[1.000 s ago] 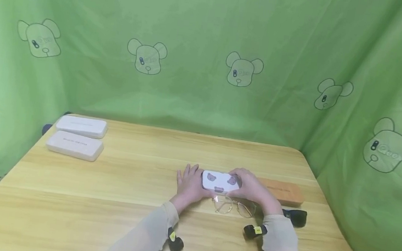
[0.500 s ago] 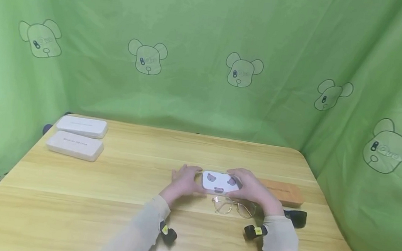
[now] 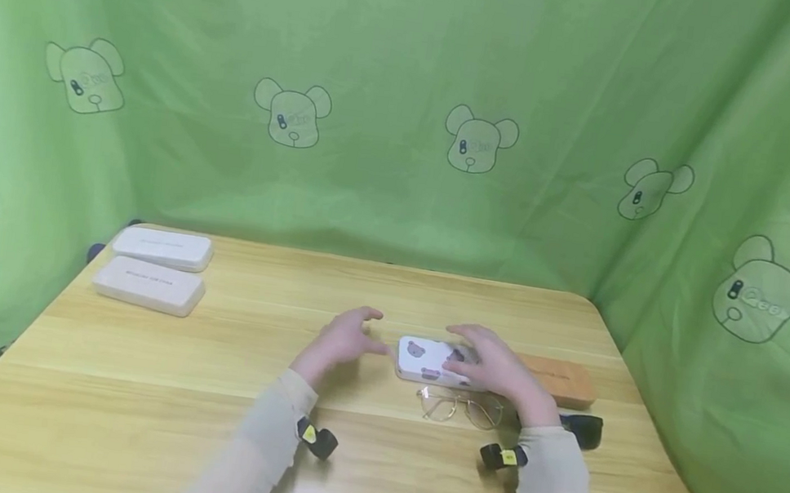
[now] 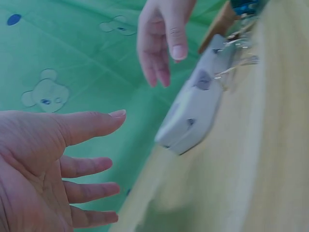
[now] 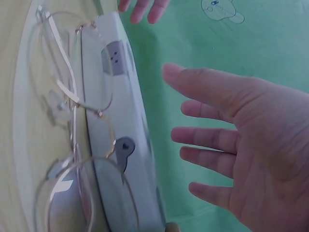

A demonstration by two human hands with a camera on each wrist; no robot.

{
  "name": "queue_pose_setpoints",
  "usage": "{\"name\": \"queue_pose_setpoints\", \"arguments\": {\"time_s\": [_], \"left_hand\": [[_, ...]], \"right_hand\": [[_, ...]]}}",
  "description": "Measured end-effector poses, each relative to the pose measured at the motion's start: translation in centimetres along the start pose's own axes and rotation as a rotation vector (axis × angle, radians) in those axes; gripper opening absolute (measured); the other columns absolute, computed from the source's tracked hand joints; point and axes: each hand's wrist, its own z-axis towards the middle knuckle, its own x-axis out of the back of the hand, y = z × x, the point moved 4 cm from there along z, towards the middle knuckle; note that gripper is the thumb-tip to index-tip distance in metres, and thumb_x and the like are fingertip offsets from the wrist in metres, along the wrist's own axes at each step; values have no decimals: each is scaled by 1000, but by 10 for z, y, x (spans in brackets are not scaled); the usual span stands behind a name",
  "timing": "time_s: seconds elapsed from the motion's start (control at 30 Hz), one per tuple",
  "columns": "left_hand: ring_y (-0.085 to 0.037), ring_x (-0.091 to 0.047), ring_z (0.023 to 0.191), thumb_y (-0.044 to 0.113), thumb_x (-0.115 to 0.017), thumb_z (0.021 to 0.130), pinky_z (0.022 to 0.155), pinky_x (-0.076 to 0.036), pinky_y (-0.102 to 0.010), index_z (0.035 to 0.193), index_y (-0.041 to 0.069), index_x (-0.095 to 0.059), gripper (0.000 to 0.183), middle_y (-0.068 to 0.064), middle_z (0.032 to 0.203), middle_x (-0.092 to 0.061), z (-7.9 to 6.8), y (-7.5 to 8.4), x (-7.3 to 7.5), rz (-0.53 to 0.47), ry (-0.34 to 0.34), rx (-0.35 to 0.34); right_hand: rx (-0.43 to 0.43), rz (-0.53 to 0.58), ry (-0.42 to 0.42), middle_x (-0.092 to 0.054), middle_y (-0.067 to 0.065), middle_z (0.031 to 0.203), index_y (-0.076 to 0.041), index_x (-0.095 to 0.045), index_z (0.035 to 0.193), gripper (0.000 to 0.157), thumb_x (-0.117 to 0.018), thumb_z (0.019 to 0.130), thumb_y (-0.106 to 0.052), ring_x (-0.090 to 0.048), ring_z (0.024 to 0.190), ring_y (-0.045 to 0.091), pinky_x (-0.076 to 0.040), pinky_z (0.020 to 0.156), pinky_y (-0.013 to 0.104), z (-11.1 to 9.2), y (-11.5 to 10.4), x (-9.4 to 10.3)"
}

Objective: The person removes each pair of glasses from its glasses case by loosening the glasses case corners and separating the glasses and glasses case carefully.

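Note:
A white glasses case with bear prints [image 3: 425, 360] lies on the table, its lid down. My left hand [image 3: 345, 337] is off the case's left end, fingers spread and holding nothing. Above the case's right part, my right hand [image 3: 494, 367] has its fingers parted, and the right wrist view shows a gap between that hand [image 5: 227, 130] and the case [image 5: 120, 121]. Just in front of the case, a pair of thin gold-framed glasses [image 3: 458, 408] rests with its temples unfolded. The right hand hides part of the case.
An orange glasses case [image 3: 559, 380] lies right of the white one, with black sunglasses [image 3: 583, 430] in front of it, partly behind the right wrist. Two pale glasses cases, a rear one [image 3: 161, 247] and a front one [image 3: 147, 286], sit at the table's far left corner. Green curtains surround the table.
My left hand has drawn away from the white case toward the left. My right hand has loosened from it, its fingers now spread over the case. The glasses stay in place.

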Motion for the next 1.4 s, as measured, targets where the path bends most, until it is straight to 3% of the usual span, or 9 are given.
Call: {"name": "queue_pose_setpoints", "arguments": {"time_s": [0.1, 0.3, 0.5, 0.73, 1.17, 1.4], "left_hand": [[-38, -44, 137, 26, -78, 80, 115, -34, -56, 141, 11, -49, 70, -15, 148, -47, -1, 2, 11, -41, 26, -13], [-39, -40, 139, 27, -78, 81, 116, -33, -54, 142, 9, -47, 71, -17, 148, -46, -4, 6, 34, -41, 70, -34], [-36, -40, 140, 29, -76, 82, 116, -33, -54, 143, 11, -47, 70, -15, 149, -46, -10, 10, 53, -60, 114, -16], [-37, -38, 141, 33, -73, 85, 116, -33, -54, 144, 9, -45, 69, -13, 151, -45, -20, 9, 74, -76, 154, -47], [-42, -38, 139, 36, -61, 93, 114, -35, -57, 144, 7, -44, 61, -19, 149, -45, -41, -14, 119, -43, 249, -23], [-43, -40, 137, 34, -60, 95, 113, -36, -56, 143, 5, -44, 59, -21, 148, -45, -48, -33, 135, 13, 299, -14]], "right_hand": [[-10, 1, 14, -53, 19, 141, -7, -51, 139, 62, -72, 86, -31, -47, 133, 41, -35, 113, 60, 0, -5, 3], [-19, -27, 51, -52, 14, 144, -13, -49, 141, 60, -69, 89, -36, -45, 135, 38, -34, 113, 60, 1, -17, 9], [1, -52, 92, -53, 15, 143, -11, -50, 141, 61, -68, 89, -36, -47, 133, 38, -36, 112, 59, 0, -30, 14], [6, -56, 136, -53, 16, 142, -12, -50, 141, 61, -70, 88, -36, -47, 133, 39, -36, 111, 60, -1, -44, 19], [30, -63, 155, -53, 13, 143, -15, -48, 142, 61, -69, 89, -38, -48, 133, 35, -39, 111, 56, 2, -63, 10], [61, -73, 137, -55, 14, 140, -14, -50, 141, 60, -68, 89, -39, -50, 131, 35, -42, 110, 54, 6, -78, -2]]}}
